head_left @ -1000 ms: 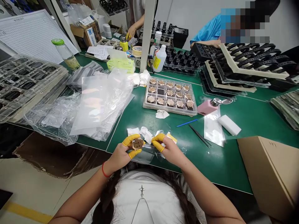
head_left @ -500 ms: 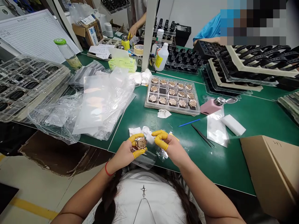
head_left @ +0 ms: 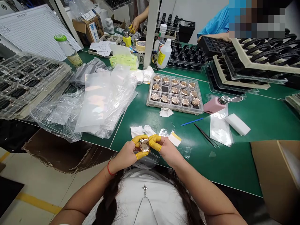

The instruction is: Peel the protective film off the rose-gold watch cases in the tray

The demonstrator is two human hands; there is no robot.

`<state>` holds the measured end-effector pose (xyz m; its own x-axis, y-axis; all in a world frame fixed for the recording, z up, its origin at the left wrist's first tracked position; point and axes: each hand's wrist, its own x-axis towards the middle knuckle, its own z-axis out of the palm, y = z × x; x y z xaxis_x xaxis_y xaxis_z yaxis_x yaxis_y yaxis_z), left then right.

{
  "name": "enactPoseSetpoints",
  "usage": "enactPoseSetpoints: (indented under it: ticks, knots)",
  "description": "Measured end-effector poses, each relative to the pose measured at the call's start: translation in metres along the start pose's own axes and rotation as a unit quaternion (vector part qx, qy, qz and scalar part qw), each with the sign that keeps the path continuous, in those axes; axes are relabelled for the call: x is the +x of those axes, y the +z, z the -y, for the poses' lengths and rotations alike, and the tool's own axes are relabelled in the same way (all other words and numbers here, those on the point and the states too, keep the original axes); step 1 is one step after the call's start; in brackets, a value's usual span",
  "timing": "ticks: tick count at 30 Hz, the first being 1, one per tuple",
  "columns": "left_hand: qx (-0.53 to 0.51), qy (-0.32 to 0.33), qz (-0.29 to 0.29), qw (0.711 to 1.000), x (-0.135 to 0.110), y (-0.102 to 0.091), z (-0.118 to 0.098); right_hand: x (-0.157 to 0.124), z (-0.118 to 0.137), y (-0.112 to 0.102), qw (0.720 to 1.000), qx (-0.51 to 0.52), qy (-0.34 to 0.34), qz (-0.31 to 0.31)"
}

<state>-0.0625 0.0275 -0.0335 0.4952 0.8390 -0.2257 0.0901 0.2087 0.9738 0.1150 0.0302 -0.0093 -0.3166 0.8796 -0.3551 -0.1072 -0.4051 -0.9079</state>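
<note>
My left hand (head_left: pixel 132 150), in yellow finger cots, is closed around the rim of a gold watch head (head_left: pixel 145 145) just above the table's front edge. My right hand (head_left: pixel 161 146), also in yellow finger cots, has its thumb and fingers pressed together against the watch's right side. Whatever they pinch is hidden. Behind the hands lie crumpled white wipes (head_left: pixel 137 131), a clear scrap of film (head_left: pixel 164 132) and a white and yellow card (head_left: pixel 175 138). A clear plastic tray (head_left: pixel 150 101) farther back bears several gold watch heads in its compartments; one compartment shows only its dark bottom.
Black tweezers (head_left: pixel 203 135), a blue stick (head_left: pixel 191 121), a pink pump bottle (head_left: pixel 214 105) and a white block (head_left: pixel 237 124) lie to the right. Plastic bags (head_left: pixel 93 103) cover the left side. A cardboard box (head_left: pixel 276 168) stands front right. Co-workers are across the table.
My right hand has moved left, and its fingertips now meet the watch head in my left hand. The white and yellow card has come into fuller view. The camera view has shifted slightly.
</note>
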Motion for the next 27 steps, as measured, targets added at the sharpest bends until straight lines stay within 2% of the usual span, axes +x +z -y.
enactPoseSetpoints:
  ticks: [7,9,11,13,15,17,18,20,22,24,27]
  knots:
    - [-0.025,-0.018,0.005,1.0,-0.002,0.0,0.002,0.003,-0.01,-0.001,0.999,-0.038,-0.019,-0.004]
    - [-0.034,-0.024,0.007,0.999,-0.002,0.001,0.002,0.002,-0.011,0.0,0.996,-0.081,-0.038,-0.007]
    - [-0.042,-0.028,0.006,0.999,-0.002,0.001,0.004,-0.001,-0.01,-0.001,0.981,-0.174,-0.086,-0.027]
    - [-0.054,-0.032,-0.008,0.998,-0.002,0.002,0.006,-0.007,-0.009,-0.009,0.933,-0.316,-0.153,-0.076]
    - [-0.088,-0.046,-0.019,0.995,-0.005,0.003,0.009,-0.014,-0.009,-0.024,0.849,-0.468,-0.198,-0.144]
    - [-0.138,-0.068,-0.015,0.988,-0.011,0.004,0.014,-0.021,-0.013,-0.047,0.763,-0.586,-0.181,-0.205]
    - [-0.162,-0.081,-0.01,0.983,-0.014,0.005,0.017,-0.023,-0.017,-0.059,0.73,-0.626,-0.154,-0.226]
    - [-0.197,-0.102,-0.004,0.975,-0.022,0.007,0.025,-0.026,-0.026,-0.08,0.69,-0.674,-0.096,-0.246]
    - [-0.209,-0.116,0.0,0.971,-0.029,0.01,0.035,-0.026,-0.034,-0.093,0.682,-0.687,-0.065,-0.242]
    - [-0.203,-0.118,0.0,0.972,-0.033,0.013,0.047,-0.027,-0.037,-0.092,0.69,-0.681,-0.066,-0.236]
    - [-0.179,-0.101,-0.016,0.978,-0.033,0.018,0.061,-0.03,-0.037,-0.067,0.724,-0.629,-0.156,-0.236]
